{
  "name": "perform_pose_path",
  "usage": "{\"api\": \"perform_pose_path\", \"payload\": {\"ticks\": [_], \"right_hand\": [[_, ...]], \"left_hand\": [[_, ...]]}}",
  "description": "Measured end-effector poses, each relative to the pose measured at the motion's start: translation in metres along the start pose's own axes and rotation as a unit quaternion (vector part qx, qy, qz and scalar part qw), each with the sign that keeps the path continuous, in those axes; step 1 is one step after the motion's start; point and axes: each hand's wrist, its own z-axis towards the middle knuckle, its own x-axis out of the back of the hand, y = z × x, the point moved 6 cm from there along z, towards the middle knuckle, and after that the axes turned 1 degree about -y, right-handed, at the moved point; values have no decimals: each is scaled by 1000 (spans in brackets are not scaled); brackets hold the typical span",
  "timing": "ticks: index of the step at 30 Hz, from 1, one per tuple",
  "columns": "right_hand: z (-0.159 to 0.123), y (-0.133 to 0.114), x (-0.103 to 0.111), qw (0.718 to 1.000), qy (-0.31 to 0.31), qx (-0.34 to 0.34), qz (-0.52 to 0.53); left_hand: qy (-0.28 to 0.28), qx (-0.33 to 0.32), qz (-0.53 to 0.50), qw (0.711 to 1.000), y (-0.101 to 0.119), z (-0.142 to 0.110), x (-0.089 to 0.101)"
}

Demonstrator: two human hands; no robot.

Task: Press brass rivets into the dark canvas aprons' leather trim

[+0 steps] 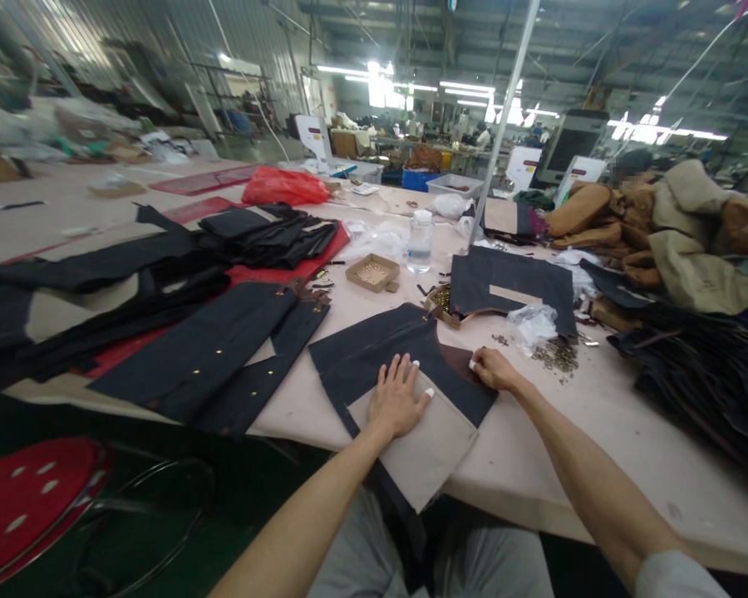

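The left hand (399,399) lies flat, fingers slightly apart, on the beige patch (433,444) of a dark cloth piece (405,336) overhanging the table's (598,448) front edge. The right hand (495,370) is pinched on its brown border (458,360), fingertips partly hidden. Farther from that edge, a cardboard tray (355,275) holds small pale bits; a half-hidden box (452,319), brassy ones; a bottle (420,242), clear liquid.
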Motion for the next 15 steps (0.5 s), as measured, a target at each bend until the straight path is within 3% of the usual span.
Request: {"api": "perform_pose_path", "payload": {"ticks": [15], "right_hand": [[7, 17, -2, 996, 24, -56, 62]], "left_hand": [[-1, 0, -8, 1000, 1, 1, 0]]}}
